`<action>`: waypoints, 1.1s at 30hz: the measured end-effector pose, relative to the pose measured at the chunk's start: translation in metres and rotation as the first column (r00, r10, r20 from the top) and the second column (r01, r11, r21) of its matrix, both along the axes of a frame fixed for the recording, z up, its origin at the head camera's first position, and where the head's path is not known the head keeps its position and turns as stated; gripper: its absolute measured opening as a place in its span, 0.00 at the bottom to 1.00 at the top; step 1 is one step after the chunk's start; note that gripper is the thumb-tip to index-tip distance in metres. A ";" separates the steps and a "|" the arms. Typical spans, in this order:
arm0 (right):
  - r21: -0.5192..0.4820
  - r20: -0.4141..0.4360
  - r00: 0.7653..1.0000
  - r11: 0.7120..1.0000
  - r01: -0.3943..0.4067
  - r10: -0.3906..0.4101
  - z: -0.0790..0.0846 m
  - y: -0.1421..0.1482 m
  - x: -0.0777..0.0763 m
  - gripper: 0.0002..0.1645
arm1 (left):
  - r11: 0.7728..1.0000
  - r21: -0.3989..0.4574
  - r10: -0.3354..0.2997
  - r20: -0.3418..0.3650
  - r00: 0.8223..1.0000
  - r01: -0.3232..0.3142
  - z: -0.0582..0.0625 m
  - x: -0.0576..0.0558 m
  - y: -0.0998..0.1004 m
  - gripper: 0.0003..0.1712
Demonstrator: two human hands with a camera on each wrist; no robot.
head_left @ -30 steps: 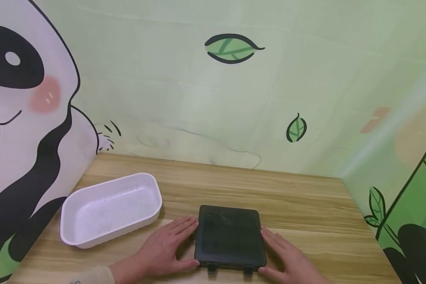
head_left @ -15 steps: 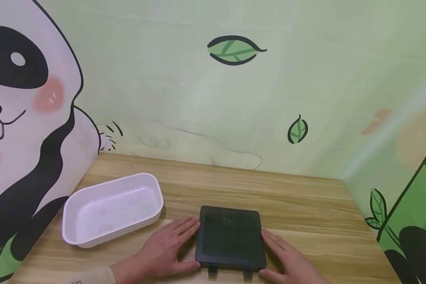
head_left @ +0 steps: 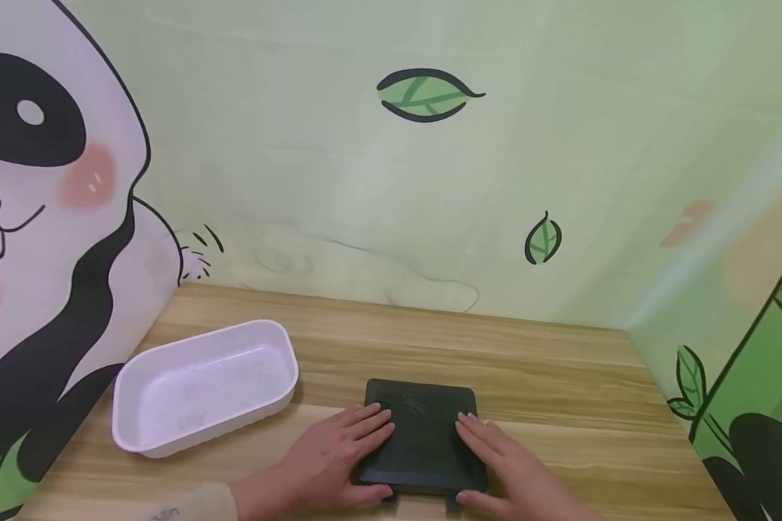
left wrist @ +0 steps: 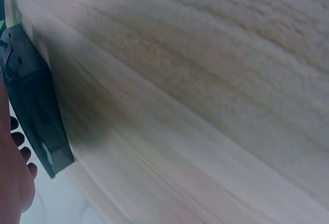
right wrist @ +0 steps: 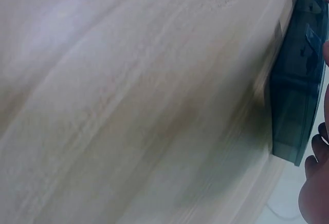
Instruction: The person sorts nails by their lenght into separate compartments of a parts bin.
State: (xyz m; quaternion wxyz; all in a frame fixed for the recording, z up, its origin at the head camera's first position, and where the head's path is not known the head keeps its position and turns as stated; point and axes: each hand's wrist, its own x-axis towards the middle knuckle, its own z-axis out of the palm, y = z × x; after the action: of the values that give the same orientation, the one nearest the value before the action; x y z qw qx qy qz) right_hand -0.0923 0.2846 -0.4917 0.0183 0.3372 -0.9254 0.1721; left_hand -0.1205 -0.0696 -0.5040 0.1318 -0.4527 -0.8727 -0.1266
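Note:
A flat black plastic case (head_left: 423, 441) lies on the wooden table with its lid down. Two small latches stick out at its front edge; in the right wrist view one latch (right wrist: 312, 40) stands out from the wall. My left hand (head_left: 332, 459) rests on the lid's left side, fingers straight, thumb at the front left corner by a latch. On the other side my right hand (head_left: 511, 470) lays straight fingers on the lid's right part, its thumb near the right latch (head_left: 452, 501). The case's side (left wrist: 38, 111) shows in the left wrist view; its contents are hidden.
A white rectangular tub (head_left: 215, 383) stands on the table to the left of the case, with nothing visible in it. Behind the wooden table (head_left: 528, 362) hangs a green backdrop (head_left: 300, 145) printed with a panda and leaves.
Both hands have moved inward from the case's sides, and their fingers now lie on top of the lid. The thumbs have shifted toward the latches. The case and tub have not moved.

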 end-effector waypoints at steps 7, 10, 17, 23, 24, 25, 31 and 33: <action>-0.064 -0.030 0.997 0.996 -0.069 0.068 -0.014 -0.004 -0.001 0.53 | 1.000 -0.026 -0.003 0.004 1.000 0.004 -0.002 0.004 0.004 0.44; -0.074 -0.092 0.991 0.992 -0.105 0.098 -0.019 -0.004 -0.002 0.53 | 0.999 -0.042 0.001 0.006 1.000 -0.001 -0.002 0.005 0.005 0.45; -0.060 -0.183 0.975 0.988 -0.139 0.126 -0.024 -0.004 -0.003 0.53 | 0.998 -0.064 0.000 -0.004 1.000 0.000 -0.005 0.007 0.005 0.47; -0.058 -0.178 0.976 0.989 -0.133 0.121 -0.021 -0.007 -0.003 0.54 | 0.998 -0.067 -0.002 -0.033 0.999 0.000 -0.006 0.006 0.005 0.47; -0.056 -0.180 0.976 0.990 -0.131 0.119 -0.021 -0.007 -0.003 0.54 | 0.998 -0.066 -0.002 -0.033 0.999 0.000 -0.006 0.006 0.005 0.48; -0.054 -0.186 0.976 0.990 -0.129 0.117 -0.021 -0.008 -0.003 0.54 | 0.998 -0.068 -0.002 -0.033 0.999 0.000 -0.006 0.006 0.005 0.48; -0.055 -0.238 0.966 0.991 -0.118 0.102 -0.025 -0.009 -0.006 0.56 | 0.998 -0.070 -0.003 -0.054 0.999 -0.001 -0.006 0.006 0.007 0.47; -0.064 -0.251 0.963 0.991 -0.120 0.100 -0.027 -0.009 -0.007 0.56 | 0.998 -0.070 -0.003 -0.079 0.997 -0.003 -0.007 0.006 0.008 0.46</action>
State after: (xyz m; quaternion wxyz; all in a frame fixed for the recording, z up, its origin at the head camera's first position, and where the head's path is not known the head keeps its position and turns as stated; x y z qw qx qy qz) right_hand -0.0991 0.2757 -0.5192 0.1372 0.4059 -0.8882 0.1658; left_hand -0.1143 -0.0621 -0.5110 0.1502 -0.4617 -0.8707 -0.0782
